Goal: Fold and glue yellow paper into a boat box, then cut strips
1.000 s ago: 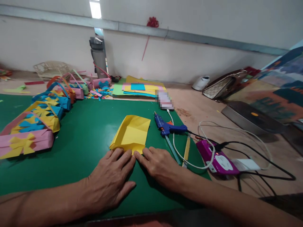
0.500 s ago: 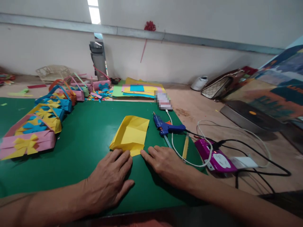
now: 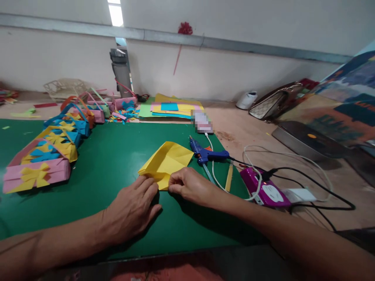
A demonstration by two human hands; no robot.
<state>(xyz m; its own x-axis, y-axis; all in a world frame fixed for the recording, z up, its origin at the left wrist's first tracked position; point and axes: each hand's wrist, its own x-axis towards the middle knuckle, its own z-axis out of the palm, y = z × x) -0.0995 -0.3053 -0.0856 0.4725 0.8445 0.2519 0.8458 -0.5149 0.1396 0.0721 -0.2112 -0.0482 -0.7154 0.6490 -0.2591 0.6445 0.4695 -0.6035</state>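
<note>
A creased sheet of yellow paper point(image 3: 168, 158) lies in front of me, its left side and near edge folded up. My left hand point(image 3: 137, 203) rests at its near left corner, fingers lying flat and thumb held apart. At the near right edge, my right hand point(image 3: 190, 185) pinches the paper between thumb and curled fingers. A blue glue gun point(image 3: 206, 154) with a clear glue stick lies just beyond my right hand. The green table mat point(image 3: 102, 156) is under the paper.
Folded paper handbags with bows point(image 3: 38, 173) stand in a row at left. Stacked coloured paper point(image 3: 175, 107) and a phone point(image 3: 202, 121) lie at the back. To the right are a yellow cutter point(image 3: 229, 177), a purple power strip point(image 3: 266, 191) and looping cables.
My right hand has moved slightly left and gone from outstretched fingers to a pinch on the paper's near edge. The paper's right side has swung outward; my left hand has barely moved.
</note>
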